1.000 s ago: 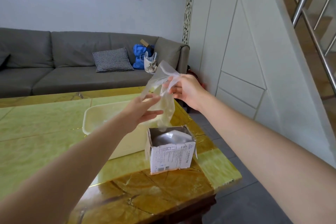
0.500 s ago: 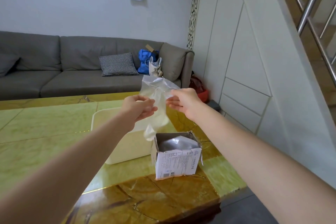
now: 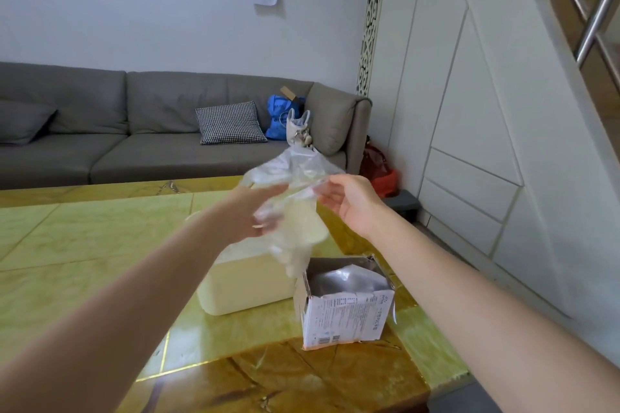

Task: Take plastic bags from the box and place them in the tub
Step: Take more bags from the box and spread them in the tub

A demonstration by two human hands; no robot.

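Plastic bag (image 3: pixel 295 198) hangs in the air between both hands, above the gap where the cream tub (image 3: pixel 248 282) meets the torn cardboard box (image 3: pixel 345 315). A second ago only the right hand (image 3: pixel 352 201) pinched it by the top edge while the left hand (image 3: pixel 251 214) reached in from below; now both have hold of the film, the left grip closed loosely on the middle of the bag with fingers curled into it, the right grip pinching the upper edge between thumb and fingertips. The bag has spread wider across the top and its lower tail has lifted clear of the box mouth, so it looks fully pulled free. The view has also tipped upward, though the tub and box sit as they did, near the right edge of the green stone desk (image 3: pixel 84 245), the box just beside the tub's right end.

That puts this bag past the taking step: it seems ready to go down into the tub, which sits partly behind the left forearm. Silvery contents show in the open box, so more bags likely remain. Thin film clings, so it may stick to the fingers on release.
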